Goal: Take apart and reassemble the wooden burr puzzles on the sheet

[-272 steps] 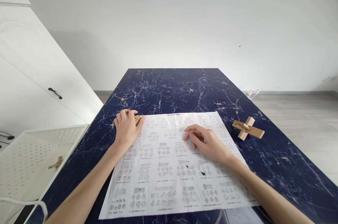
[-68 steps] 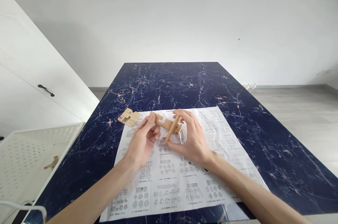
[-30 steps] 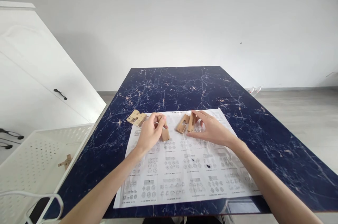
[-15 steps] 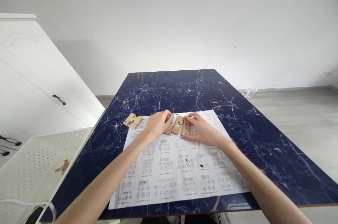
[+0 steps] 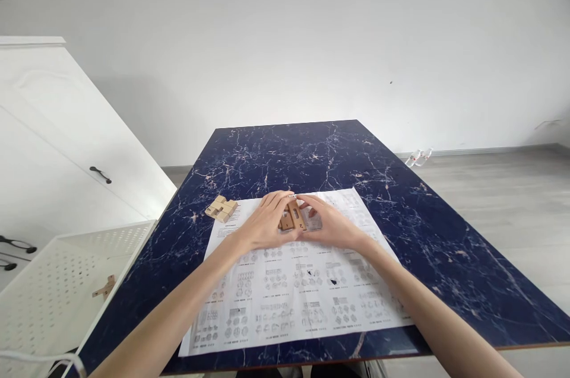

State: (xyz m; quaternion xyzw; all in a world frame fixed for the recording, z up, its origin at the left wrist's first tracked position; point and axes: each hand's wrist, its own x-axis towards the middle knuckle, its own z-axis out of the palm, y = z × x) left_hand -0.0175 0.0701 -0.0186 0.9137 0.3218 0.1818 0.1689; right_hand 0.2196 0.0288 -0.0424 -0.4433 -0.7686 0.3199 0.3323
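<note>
Flat wooden puzzle pieces [image 5: 296, 215] with cut-out slots and black numbers lie side by side on the printed sheet [image 5: 285, 330]. My left hand [image 5: 267, 225] curls around their left side, its fingers over the far ends and its thumb at the near ends. From the right, my right hand [image 5: 333, 226] wraps the same group, fingertips and thumb nearly meeting those of the left. Both hands are closed on the pieces and hide parts of them. An assembled block of wooden pieces [image 5: 221, 209] rests at the sheet's upper left corner.
The sheet lies on a dark blue marbled table [image 5: 285, 152]. To the left are a white perforated bin [image 5: 48, 283] with a wooden cross-shaped piece [image 5: 105, 288] in it, a white cable [image 5: 40, 355] and a white cabinet [image 5: 66, 129]. A pale wall stands behind.
My hands have come closer together, and the wooden pieces that stood spaced apart are now pushed close against each other. The view has shifted slightly.
</note>
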